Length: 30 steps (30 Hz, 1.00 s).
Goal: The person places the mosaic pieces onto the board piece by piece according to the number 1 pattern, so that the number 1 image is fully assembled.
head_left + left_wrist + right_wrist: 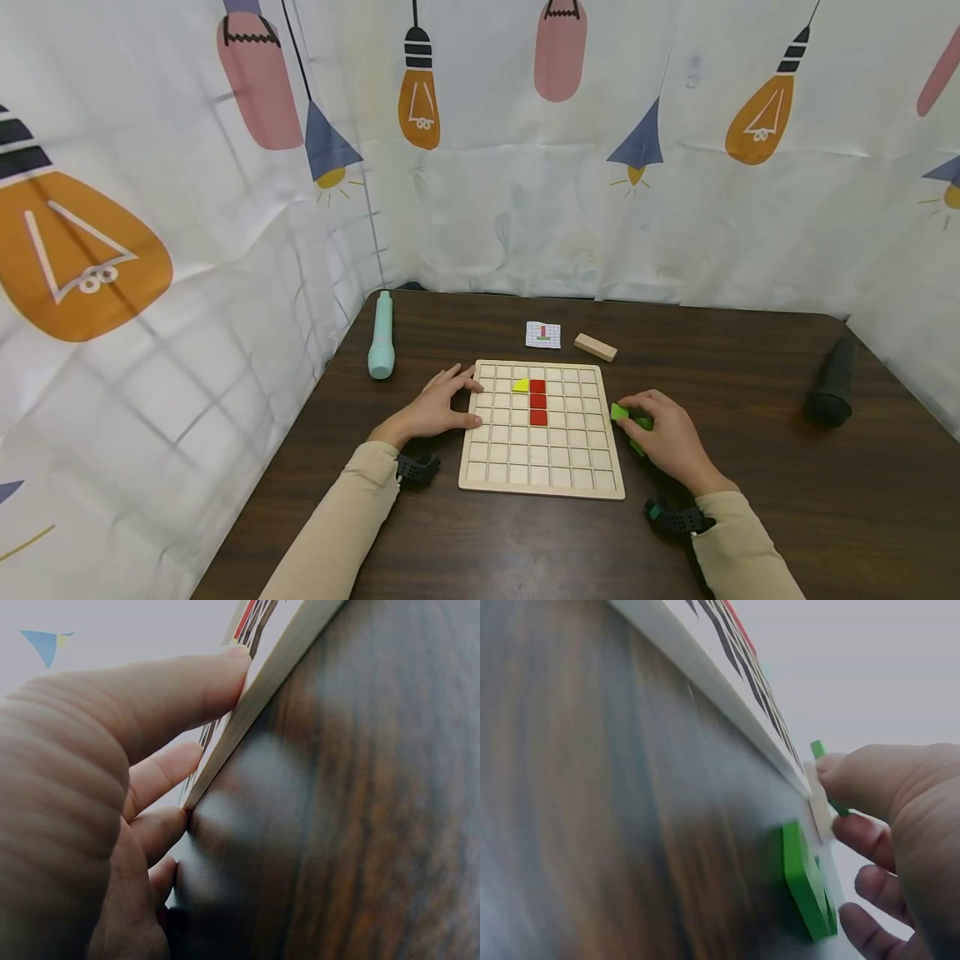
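A wooden grid board (540, 467) lies on the dark table. Three red squares (537, 402) form a column in its cells, with a yellow triangle (521, 385) at the top left of them. My left hand (456, 402) rests flat against the board's left edge (255, 697), thumb and fingers touching the rim. My right hand (637, 415) is just off the board's right edge and pinches a green piece (620, 412) (819, 750) between thumb and fingers. A second green piece (806, 881) (637, 448) lies on the table under that hand.
Behind the board are a small pattern card (543, 334) and a plain wooden block (596, 347). A teal cylinder (382, 335) lies at the left, a black cylinder (831, 385) at the right. Printed curtains close in the table's back and sides.
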Motion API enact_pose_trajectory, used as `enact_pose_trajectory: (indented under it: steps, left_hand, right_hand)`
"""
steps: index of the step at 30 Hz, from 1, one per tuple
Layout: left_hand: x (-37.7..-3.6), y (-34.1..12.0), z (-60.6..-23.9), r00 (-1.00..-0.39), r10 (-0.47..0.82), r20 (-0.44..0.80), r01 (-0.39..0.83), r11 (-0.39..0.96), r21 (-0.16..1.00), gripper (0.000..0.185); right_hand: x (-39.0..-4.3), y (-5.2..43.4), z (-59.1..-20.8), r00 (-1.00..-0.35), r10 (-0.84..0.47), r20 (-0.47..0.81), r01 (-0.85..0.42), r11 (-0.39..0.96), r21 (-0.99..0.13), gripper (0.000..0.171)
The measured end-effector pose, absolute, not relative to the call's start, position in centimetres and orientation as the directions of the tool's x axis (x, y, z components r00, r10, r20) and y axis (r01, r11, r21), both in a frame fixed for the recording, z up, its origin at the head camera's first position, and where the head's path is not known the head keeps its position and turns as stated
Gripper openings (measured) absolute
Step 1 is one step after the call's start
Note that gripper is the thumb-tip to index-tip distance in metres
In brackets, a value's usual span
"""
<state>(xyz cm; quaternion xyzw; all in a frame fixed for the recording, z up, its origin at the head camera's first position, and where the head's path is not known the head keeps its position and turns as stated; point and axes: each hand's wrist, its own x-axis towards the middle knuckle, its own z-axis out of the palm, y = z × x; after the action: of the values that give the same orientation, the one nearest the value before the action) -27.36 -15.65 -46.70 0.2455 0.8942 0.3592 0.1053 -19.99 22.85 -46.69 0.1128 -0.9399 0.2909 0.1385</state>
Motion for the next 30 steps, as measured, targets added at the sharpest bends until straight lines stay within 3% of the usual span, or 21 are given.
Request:
enact_pose_trajectory:
  steps: [14, 30]
  left_hand:
    - [-27.2, -15.6, -46.5, -0.857, 0.515, -0.019, 0.357, 0.619, 0.7, 0.045]
    - [-27.2, -15.7, -46.5, -0.857, 0.515, -0.025, 0.347, 0.613, 0.71, 0.045]
  right_hand:
    - [-19.7, 19.1, -46.6, -0.915, -0.171, 0.365, -0.363, 0.743, -0.561, 0.031]
    - [-19.3, 14.7, -47.6, -0.899, -0.247, 0.361, -0.423, 0.701, -0.574, 0.023]
